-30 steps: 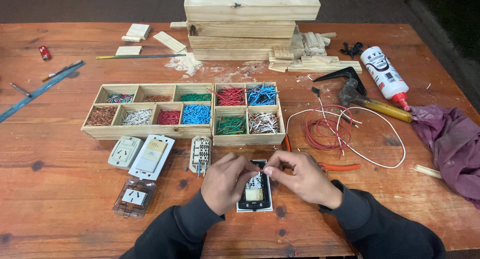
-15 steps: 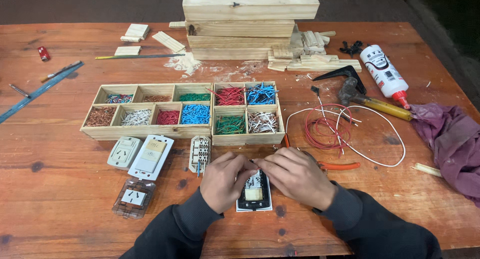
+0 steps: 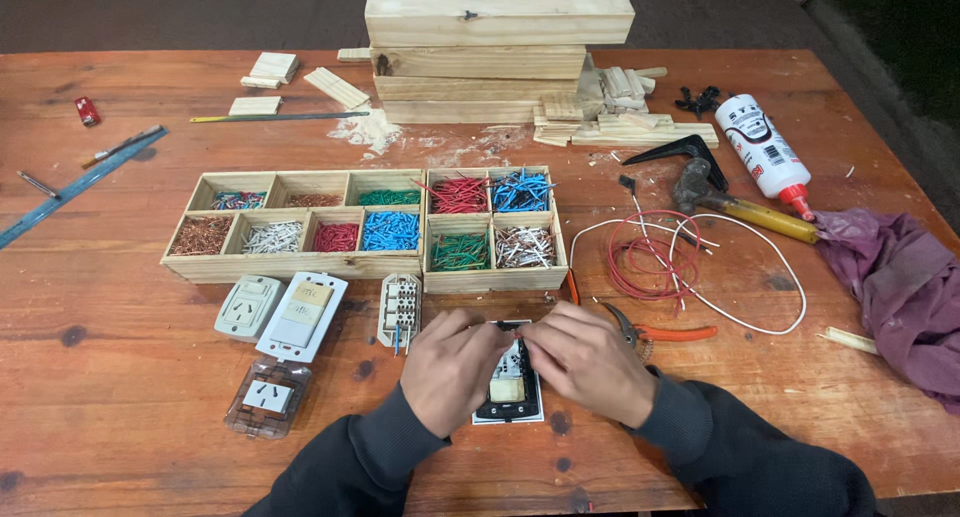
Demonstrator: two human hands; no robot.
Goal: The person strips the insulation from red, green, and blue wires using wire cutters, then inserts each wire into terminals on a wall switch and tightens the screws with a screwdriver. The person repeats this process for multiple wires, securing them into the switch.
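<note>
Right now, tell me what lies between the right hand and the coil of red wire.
In the head view, orange-handled pliers lie on the table between the right hand and the red wire coil.

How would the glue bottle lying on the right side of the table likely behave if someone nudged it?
The glue bottle lies on its side and looks round-bodied, so it would probably roll rather than slide. The hammer close beside it might stop it. Its plastic body is likely light and hardly fragile.

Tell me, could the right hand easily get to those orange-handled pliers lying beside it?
Probably yes. The orange-handled pliers lie flat on the table just beside the right hand, with nothing between them, though that hand is busy on the black switch module.
</note>
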